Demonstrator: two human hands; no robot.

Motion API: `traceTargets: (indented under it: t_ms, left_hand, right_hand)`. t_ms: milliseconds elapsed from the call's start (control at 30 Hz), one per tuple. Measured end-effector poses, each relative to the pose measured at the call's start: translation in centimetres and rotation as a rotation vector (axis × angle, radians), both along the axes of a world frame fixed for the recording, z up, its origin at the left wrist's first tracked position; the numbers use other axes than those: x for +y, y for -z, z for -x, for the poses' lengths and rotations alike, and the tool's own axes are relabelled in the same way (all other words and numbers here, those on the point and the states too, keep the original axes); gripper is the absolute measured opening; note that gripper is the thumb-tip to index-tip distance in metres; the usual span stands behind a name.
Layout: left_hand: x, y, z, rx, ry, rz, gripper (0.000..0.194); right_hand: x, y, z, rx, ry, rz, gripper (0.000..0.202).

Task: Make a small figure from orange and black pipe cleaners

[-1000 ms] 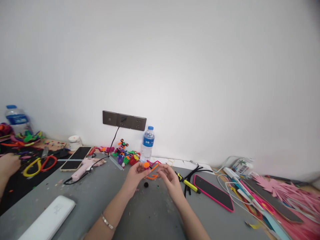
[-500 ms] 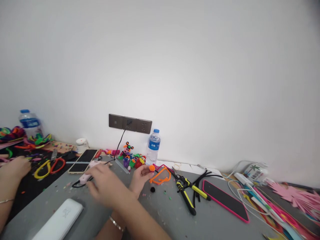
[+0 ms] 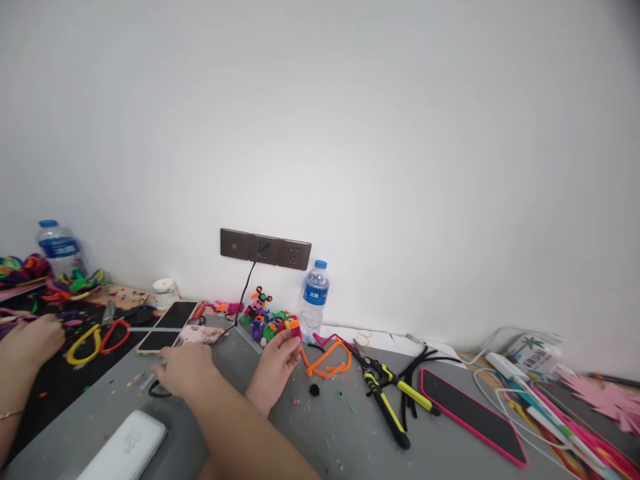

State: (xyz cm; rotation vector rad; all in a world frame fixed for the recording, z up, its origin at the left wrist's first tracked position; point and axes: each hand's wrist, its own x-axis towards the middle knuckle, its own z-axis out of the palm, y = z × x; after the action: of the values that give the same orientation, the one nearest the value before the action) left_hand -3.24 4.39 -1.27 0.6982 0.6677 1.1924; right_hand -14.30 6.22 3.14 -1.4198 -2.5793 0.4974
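My left hand (image 3: 277,363) is closed in a pinch beside a row of small pipe-cleaner figures (image 3: 273,323). The small orange piece it held is hidden by my fingers now; a red and yellow figure (image 3: 293,327) shows just behind my fingertips. My right arm crosses over the left one. My right hand (image 3: 187,370) is curled down over a pink corded tool, apparently a glue gun (image 3: 200,335), and hides much of it. A bent orange pipe cleaner (image 3: 330,360) and a black pompom (image 3: 315,390) lie to the right of my left hand.
Pliers (image 3: 387,397), black pipe cleaners (image 3: 413,373) and a pink-edged phone (image 3: 473,417) lie right. A water bottle (image 3: 315,297) stands by the wall. Nearer are a white case (image 3: 127,447), another phone (image 3: 167,327) and scissors (image 3: 100,343). Another person's hand (image 3: 37,340) is at far left.
My right hand has come down and left onto the pink tool. The orange piece in my left hand has gone out of sight. The view has shifted slightly.
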Motion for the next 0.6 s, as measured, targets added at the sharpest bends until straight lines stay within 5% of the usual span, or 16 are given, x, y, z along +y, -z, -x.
traceTargets:
  t_ms: [333,500,600]
  left_hand:
    - [1.2,3.2,1.1,0.419,-0.313,-0.374,0.018]
    - [0.9,3.8,0.2,0.524,-0.296,-0.433,0.012]
    - [0.8,3.7,-0.2,0.541,-0.311,-0.449,0.011]
  right_hand:
    - [-1.2,0.9,-0.1,0.133,0.237,0.054,0.027]
    - [-2.2,0.3,-2.3,0.466,0.241,0.023,0.022]
    - [-2.6,0.7,-3.1,0.838,0.156,0.235,0.020]
